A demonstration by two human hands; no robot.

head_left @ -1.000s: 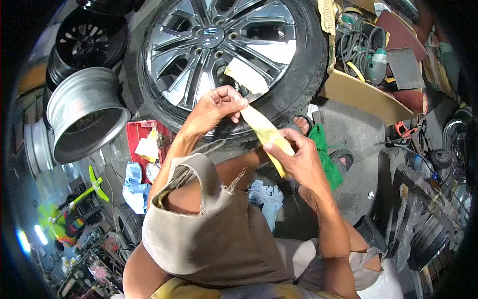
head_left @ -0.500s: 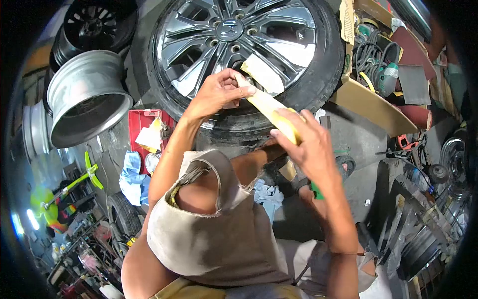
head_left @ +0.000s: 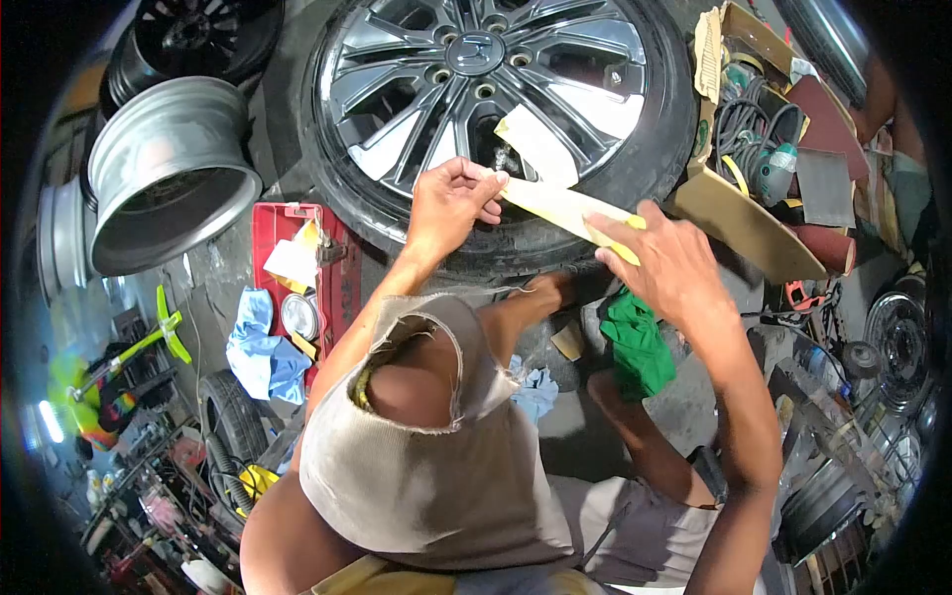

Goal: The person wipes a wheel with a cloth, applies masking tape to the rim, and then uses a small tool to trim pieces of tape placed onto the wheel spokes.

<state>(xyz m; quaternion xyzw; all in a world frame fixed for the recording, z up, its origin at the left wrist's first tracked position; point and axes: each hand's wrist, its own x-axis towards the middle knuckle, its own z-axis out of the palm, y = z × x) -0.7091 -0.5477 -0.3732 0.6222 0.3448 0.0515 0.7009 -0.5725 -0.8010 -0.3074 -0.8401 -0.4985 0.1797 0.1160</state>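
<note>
A strip of pale yellow tape (head_left: pixel 555 208) is stretched between my two hands, above the near edge of the wheel. My left hand (head_left: pixel 454 206) pinches its left end between thumb and fingertips. The right end, with a brighter yellow part, is in the grip of my right hand (head_left: pixel 666 260). The dark and silver alloy wheel (head_left: pixel 474 54) lies face up inside its black tire (head_left: pixel 659 119). A pale masking piece (head_left: pixel 540 147) sticks to the lower spokes, just beyond the strip.
A red toolbox (head_left: pixel 342 288) and a blue cloth (head_left: pixel 260 347) lie at left, below a bare silver rim (head_left: pixel 169 149). At right, a cardboard box (head_left: pixel 744 223) holds cables and a tool. A green cloth (head_left: pixel 640 342) is on the floor.
My right hand has moved right and slightly down, and the strip between my hands now shows longer. My left hand still holds its end. The view has shifted a little.
</note>
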